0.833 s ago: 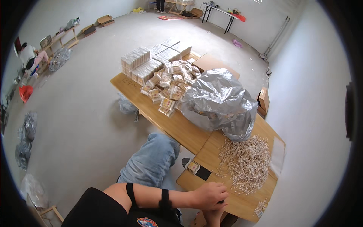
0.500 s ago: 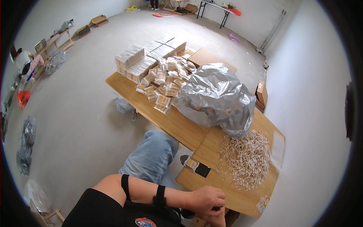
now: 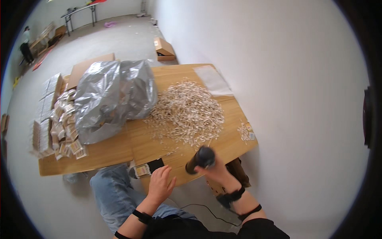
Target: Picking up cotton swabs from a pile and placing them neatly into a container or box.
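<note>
right hand (image 3: pixel 219 171), fingers wrapped round a black cylinder (image 3: pixel 204 156): steer clear of cotton swabs (image 3: pixel 189 113); left hand (image 3: pixel 160 185), fingers loosely spread, seemingly empty.

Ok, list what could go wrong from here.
1. The right hand holds a black cylinder near the loose swab pile; a careless swing might scatter swabs.
2. The black pad with its row of swabs seems to jut past the table edge, and the left hand is close, so a bump could tip it.
3. The small swab cluster lies near the right edge and might get brushed off.
</note>
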`<state>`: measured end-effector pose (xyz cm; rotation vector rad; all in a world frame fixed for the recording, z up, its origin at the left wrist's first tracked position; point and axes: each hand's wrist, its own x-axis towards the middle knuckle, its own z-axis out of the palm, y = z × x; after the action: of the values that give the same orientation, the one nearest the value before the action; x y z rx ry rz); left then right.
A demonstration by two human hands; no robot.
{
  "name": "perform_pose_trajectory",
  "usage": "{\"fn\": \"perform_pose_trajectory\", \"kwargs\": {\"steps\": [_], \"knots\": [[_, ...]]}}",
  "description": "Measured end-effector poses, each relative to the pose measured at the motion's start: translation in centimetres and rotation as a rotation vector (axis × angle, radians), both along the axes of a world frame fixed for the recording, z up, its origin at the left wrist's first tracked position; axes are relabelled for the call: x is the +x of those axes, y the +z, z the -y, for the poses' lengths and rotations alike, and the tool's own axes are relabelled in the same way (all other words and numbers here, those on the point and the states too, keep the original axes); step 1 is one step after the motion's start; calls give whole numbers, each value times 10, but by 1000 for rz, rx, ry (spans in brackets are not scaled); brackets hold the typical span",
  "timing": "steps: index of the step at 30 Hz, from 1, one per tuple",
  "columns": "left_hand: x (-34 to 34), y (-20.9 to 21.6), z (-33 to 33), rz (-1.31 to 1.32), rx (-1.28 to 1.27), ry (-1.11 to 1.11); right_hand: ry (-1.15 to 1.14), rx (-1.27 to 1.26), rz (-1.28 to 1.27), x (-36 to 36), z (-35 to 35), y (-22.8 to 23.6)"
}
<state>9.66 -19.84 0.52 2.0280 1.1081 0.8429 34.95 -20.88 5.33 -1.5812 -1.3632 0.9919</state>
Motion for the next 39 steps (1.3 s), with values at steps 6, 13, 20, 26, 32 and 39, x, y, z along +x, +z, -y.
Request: {"fn": "perform_pose_trajectory", "kwargs": {"steps": [6, 13, 20, 26, 32, 39], "knots": [[28, -81, 15, -504, 228, -289, -499, 385, 320, 130, -94, -1], [25, -98, 19, -692, 192, -270, -1073, 152, 402, 237, -196, -33], [31, -95, 21, -752, 118, -343, -1178, 15, 546, 282, -208, -55], [28, -82, 16, -764, 21, -366, -1133, -20, 575, 259, -220, -57], [32, -76, 14, -764, 8, -368, -1022, -53, 629, 283, -209, -69], [39, -99, 27, -676, 30, -347, -995, 14, 683, 258, -150, -125]]}}
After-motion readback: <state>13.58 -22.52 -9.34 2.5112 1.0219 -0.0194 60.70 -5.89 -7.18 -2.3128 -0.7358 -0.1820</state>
